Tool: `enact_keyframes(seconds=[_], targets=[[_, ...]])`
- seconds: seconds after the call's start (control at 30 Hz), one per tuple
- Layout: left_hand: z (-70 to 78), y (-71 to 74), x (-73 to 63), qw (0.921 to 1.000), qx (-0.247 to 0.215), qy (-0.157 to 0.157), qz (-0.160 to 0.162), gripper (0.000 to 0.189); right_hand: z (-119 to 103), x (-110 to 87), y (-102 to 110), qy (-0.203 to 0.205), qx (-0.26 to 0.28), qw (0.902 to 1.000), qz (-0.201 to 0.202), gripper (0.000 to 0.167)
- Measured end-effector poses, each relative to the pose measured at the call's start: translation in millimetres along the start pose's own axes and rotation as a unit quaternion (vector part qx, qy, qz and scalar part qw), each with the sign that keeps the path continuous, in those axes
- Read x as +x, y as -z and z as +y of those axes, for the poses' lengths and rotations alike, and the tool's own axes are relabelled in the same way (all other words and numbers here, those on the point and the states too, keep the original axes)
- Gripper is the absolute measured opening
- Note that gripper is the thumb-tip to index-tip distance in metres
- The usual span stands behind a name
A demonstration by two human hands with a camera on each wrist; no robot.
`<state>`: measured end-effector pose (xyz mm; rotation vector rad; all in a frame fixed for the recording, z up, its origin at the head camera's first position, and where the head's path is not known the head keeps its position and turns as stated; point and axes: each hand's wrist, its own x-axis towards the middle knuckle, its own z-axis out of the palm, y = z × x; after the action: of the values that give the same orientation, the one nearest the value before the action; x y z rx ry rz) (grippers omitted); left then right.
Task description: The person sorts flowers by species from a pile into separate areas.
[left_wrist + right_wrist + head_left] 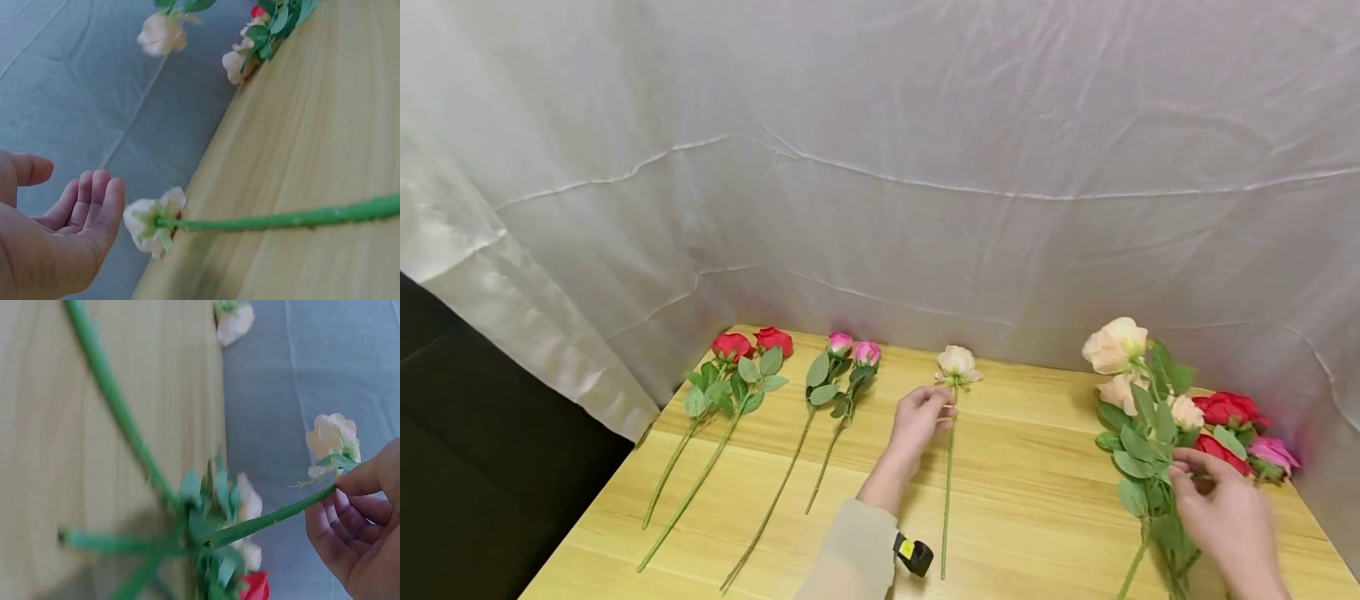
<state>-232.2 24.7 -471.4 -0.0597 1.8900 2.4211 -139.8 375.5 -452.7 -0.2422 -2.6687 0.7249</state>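
Peach rose (1115,344) raised, we pinch its stem (272,518) in our right hand (1228,512) over the table's (1030,467) right side, beside two red roses (1231,408). Our left hand (919,421), loosely curved (the wrist view shows nothing in it), hovers near the pale rose (957,363) lying mid-table. We judge the pinch best light and on bare stem, clear of leaves (1135,464), moving slowly so neighbouring blooms (1118,392) lie undisturbed.

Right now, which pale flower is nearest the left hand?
The pale flower lying alone, its stem leafless; the other pale flowers are farther right, beside the right hand.
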Motion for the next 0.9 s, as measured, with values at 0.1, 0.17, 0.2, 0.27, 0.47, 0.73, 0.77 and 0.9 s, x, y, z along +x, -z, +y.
enact_keyframes(seconds=[0.1, 0.17, 0.2, 0.27, 0.47, 0.73, 0.77, 0.9], targets=[[4.0, -9.9, 0.0, 0.9999, -0.002, -0.009, -0.012, 0.024, -17, -2.9, -6, 0.009, 0.012, 0.9999, 0.008, 0.03], [5.9, -18.3, 1.1, 0.9997, -0.005, -0.017, -0.019, 0.022, -27, -4.3, -10, 0.017, 0.023, 0.9996, 0.009, 0.029], [7.0, -22.5, 1.7, 0.9995, -0.005, -0.02, -0.023, 0.021, -32, -5.1, -11, 0.019, 0.029, 0.9994, 0.007, 0.029], [8.3, -31.4, 3.6, 0.9992, -0.007, -0.025, -0.03, 0.022, -41, -7.4, -16, 0.025, 0.041, 0.9988, 0.009, 0.027], [11.2, -55.5, 7.5, 0.999, -0.014, -0.019, -0.039, 0.023, -66, -12.4, -29, 0.056, 0.081, 0.995, 0.013, 0.023], [9.0, -75.7, 6.0, 0.9985, 0.005, -0.016, -0.052, 0.022, -95, -19.5, -46, 0.066, 0.139, 0.9881, 0.0, 0.022], [8.6, -77.1, 5.2, 0.9983, 0.008, -0.016, -0.055, 0.022, -98, -20.1, -48, 0.064, 0.146, 0.9872, -0.001, 0.022], [5.8, -79.6, 1.1, 0.9972, 0.019, -0.009, -0.072, 0.022, -108, -22.5, -54, 0.049, 0.176, 0.9831, -0.008, 0.022]])
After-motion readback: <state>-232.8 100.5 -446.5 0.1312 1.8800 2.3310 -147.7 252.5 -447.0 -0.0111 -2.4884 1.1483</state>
